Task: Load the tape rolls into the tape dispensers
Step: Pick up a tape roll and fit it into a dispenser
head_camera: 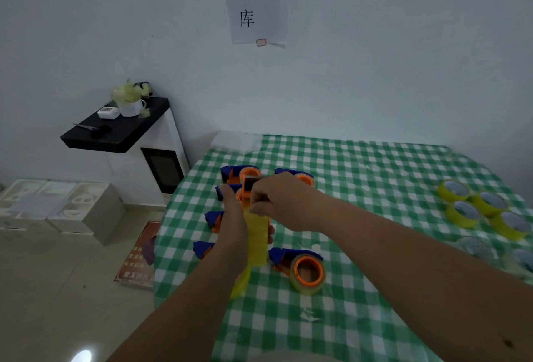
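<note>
Above the green-and-white checked tablecloth (360, 177), the left hand (233, 226) is holding an orange-and-blue plastic tape dispenser (248, 186), though its grip is mostly hidden. The right hand (281, 203) is pinching a glossy, translucent yellow tape strip (256, 242) trailing toward six o'clock. At three o'clock, shiny yellow tape rolls (487, 210) are clustering together.

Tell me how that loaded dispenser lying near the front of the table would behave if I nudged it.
The loaded dispenser looks like light plastic, so it would probably skid on the glossy checked tablecloth. Its tape roll faces up at an angle, so it seems likelier to rock than roll away.
</note>
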